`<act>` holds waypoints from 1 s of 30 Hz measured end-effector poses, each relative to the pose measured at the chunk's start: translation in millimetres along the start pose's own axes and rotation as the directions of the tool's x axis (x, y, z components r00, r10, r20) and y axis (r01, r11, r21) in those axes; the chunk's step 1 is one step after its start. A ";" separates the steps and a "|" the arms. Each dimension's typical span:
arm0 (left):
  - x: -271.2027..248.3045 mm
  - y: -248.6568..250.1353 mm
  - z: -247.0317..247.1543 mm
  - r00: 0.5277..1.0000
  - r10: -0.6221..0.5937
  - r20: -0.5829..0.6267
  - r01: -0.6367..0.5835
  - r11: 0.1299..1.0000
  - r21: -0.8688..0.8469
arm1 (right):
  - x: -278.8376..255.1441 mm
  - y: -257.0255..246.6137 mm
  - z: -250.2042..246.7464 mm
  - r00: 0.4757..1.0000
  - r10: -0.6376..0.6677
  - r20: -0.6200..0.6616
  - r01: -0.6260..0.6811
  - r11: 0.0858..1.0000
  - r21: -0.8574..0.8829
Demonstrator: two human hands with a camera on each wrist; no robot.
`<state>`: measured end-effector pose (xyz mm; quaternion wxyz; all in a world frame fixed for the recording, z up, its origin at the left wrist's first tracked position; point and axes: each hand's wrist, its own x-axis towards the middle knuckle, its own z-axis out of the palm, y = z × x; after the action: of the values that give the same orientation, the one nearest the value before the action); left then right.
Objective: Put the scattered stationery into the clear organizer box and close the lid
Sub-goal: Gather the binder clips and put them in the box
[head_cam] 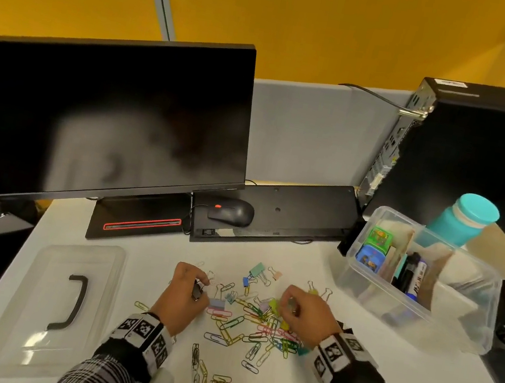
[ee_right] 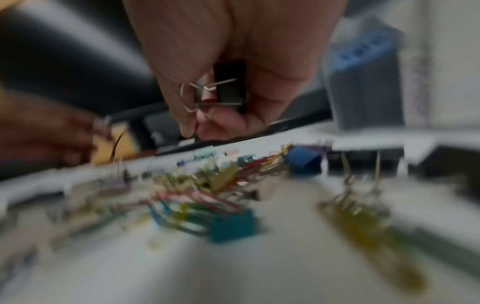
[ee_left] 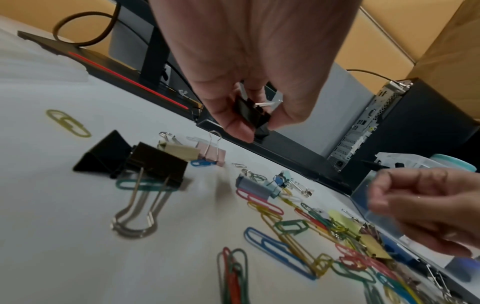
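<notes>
Coloured paper clips [head_cam: 255, 327] and binder clips [head_cam: 256, 270] lie scattered on the white desk between my hands. My left hand [head_cam: 186, 287] pinches a black binder clip [ee_left: 250, 112] between thumb and fingers, just above the desk. My right hand [head_cam: 301, 310] grips another black binder clip [ee_right: 230, 86] with its wire handles showing; that view is blurred. The clear organizer box [head_cam: 471, 315] stands open at the right, with markers [head_cam: 412, 275] and small coloured boxes [head_cam: 373, 248] inside. Its clear lid [head_cam: 58, 306] with a black handle lies flat at the left.
A monitor [head_cam: 99, 119] and its base stand behind the clips, with a black mouse [head_cam: 231, 211] on a dark slab. A computer tower [head_cam: 490, 157] and a teal bottle [head_cam: 464, 216] stand behind the box. Two black binder clips [ee_left: 135, 160] lie near my left wrist.
</notes>
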<state>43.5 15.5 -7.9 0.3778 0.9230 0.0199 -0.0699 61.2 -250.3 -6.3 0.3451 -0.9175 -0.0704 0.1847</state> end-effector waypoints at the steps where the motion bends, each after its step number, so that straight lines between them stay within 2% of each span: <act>1: -0.4 -0.8 0.8 1.000 0.003 0.002 -0.003 1.000 -0.013 | 2.6 -2.4 0.8 0.998 -0.037 0.051 0.045 0.985 -0.167; 3: -0.1 -2.3 4.3 1.000 0.008 0.015 -0.007 1.000 -0.020 | 9.7 -3.1 4.1 0.989 -0.064 0.131 0.104 0.940 -0.325; 5: 1.2 -2.7 7.3 1.000 -0.008 0.016 0.008 1.000 0.026 | 15.0 -5.0 7.3 0.985 -0.070 0.155 0.129 0.901 -0.415; 8: 4.6 -3.9 12.6 0.998 -0.020 0.058 0.011 0.988 0.152 | 18.5 -5.4 12.7 0.984 -0.053 0.169 0.127 0.875 -0.468; 10: 5.3 -4.6 16.6 0.994 -0.018 0.112 -0.008 0.973 0.230 | 17.6 -5.5 13.4 0.986 -0.046 0.158 0.114 0.885 -0.451; 13: 7.1 -7.1 21.7 0.980 0.038 0.197 -0.107 0.929 0.354 | 15.0 -4.9 13.8 0.989 -0.053 0.142 0.110 0.893 -0.436; 16: 9.8 -7.8 21.5 0.969 0.061 0.238 -0.152 0.908 0.390 | 12.0 -6.1 16.3 0.987 -0.072 0.141 0.127 0.893 -0.431; 20: 12.8 -9.7 22.0 0.967 0.041 0.250 -0.139 0.910 0.390 | 6.9 -8.0 17.7 0.986 -0.063 0.155 0.116 0.927 -0.356; 24: 11.1 -4.7 18.9 0.972 0.020 0.233 -0.095 0.944 0.317 | 0.1 -8.6 11.3 0.988 -0.038 0.147 0.063 0.983 -0.170; 27: 6.5 2.2 15.7 0.980 0.053 0.193 -0.097 0.969 0.227 | -13.0 -6.8 -1.9 0.992 -0.068 0.108 0.075 0.995 -0.062; 30: 1.1 10.5 15.0 0.986 0.092 0.138 -0.114 0.981 0.159 | -33.3 -4.7 -30.9 0.993 -0.114 -0.002 0.114 0.992 -0.061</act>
<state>43.8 -2.5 -11.2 0.3029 0.9447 -0.0585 -0.1116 42.4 -274.1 27.9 0.3274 -0.9225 -0.1273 0.1600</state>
